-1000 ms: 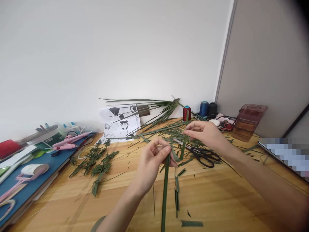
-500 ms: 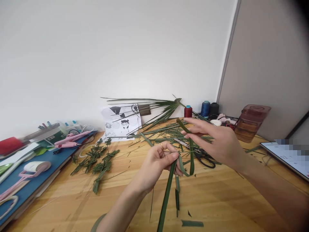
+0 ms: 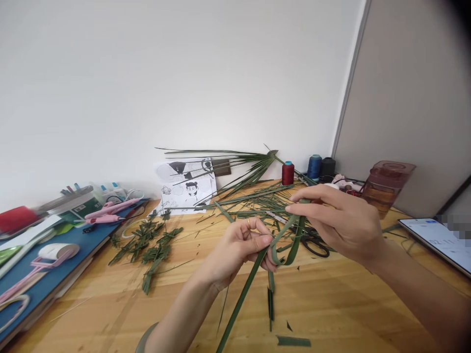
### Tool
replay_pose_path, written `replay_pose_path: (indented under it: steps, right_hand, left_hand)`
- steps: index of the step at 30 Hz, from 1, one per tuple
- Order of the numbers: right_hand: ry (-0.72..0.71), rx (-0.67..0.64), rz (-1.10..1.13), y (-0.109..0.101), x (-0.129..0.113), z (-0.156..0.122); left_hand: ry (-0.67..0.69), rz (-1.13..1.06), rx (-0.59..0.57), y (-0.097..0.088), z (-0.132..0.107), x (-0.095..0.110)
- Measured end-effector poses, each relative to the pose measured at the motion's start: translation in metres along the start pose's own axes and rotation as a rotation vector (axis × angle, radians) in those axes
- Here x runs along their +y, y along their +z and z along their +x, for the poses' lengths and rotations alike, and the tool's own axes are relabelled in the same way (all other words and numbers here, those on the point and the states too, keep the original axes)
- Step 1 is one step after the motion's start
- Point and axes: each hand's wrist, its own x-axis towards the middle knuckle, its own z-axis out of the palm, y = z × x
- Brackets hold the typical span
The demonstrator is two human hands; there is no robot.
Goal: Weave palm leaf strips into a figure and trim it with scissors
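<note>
My left hand [image 3: 250, 243] pinches a long green leaf strip [image 3: 241, 301] between thumb and fingers. One length of the strip runs from that pinch down to the bottom edge of the view. The other length curves up in a loop to my right hand [image 3: 338, 223], whose thumb and fingers are closed on it. Behind the loop, partly hidden by the right hand, lie black-handled scissors [image 3: 317, 247]. Short leaf offcuts [image 3: 271, 301] lie on the wooden table [image 3: 191, 314] below the hands.
Woven leaf pieces [image 3: 150, 245] lie to the left, near printed drawings [image 3: 187, 191]. A fan-shaped palm leaf [image 3: 253, 164] leans at the wall. Thread spools [image 3: 288, 174], a reddish bottle [image 3: 386, 189] and a tablet [image 3: 437, 242] are at right. Pink glue guns [image 3: 110, 213] rest on a blue mat [image 3: 95, 240].
My right hand has moved slightly right and down and closed on the strip, whose loop is now tighter. The lower length swings further left. My left hand keeps its pinch.
</note>
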Motion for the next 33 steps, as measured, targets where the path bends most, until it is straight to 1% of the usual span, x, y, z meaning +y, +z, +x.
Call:
replay_pose_path:
  steps: [4, 8, 14, 16, 19, 22, 24, 28, 30, 33]
  right_hand:
    - [0.007, -0.002, 0.010, -0.001, 0.001, -0.001]
    - [-0.024, 0.000, 0.004, -0.001, 0.001, -0.001]
    - [-0.014, -0.006, 0.000, -0.001, 0.002, -0.003]
    - [-0.033, -0.038, -0.046, 0.000, 0.002, -0.003]
    - [-0.090, -0.126, -0.087, 0.005, 0.002, -0.005]
    - [-0.116, -0.203, 0.000, 0.013, 0.004, -0.010]
    - [-0.049, -0.204, 0.099, 0.019, 0.004, -0.013]
    - [0.188, -0.201, 0.261, 0.026, 0.001, -0.014]
    - [0.217, -0.177, 0.361, 0.027, 0.000, -0.012]
    - [0.193, -0.132, 0.470, 0.026, 0.000, -0.009]
  left_hand:
    - [-0.023, 0.002, -0.003, -0.001, 0.001, 0.000]
    - [-0.033, 0.004, -0.009, -0.002, 0.001, -0.002]
    - [-0.064, 0.008, -0.005, -0.003, 0.002, -0.002]
    - [-0.077, 0.007, -0.009, -0.003, 0.002, -0.002]
    - [-0.092, 0.011, -0.011, -0.002, 0.001, -0.002]
    - [-0.083, 0.027, -0.001, -0.002, 0.001, -0.002]
    - [-0.058, 0.046, 0.013, -0.003, 0.002, -0.002]
    - [-0.025, 0.071, 0.092, -0.005, 0.003, -0.002]
    - [-0.028, 0.069, 0.127, -0.005, 0.004, -0.002]
    - [-0.035, 0.059, 0.122, -0.006, 0.004, -0.002]
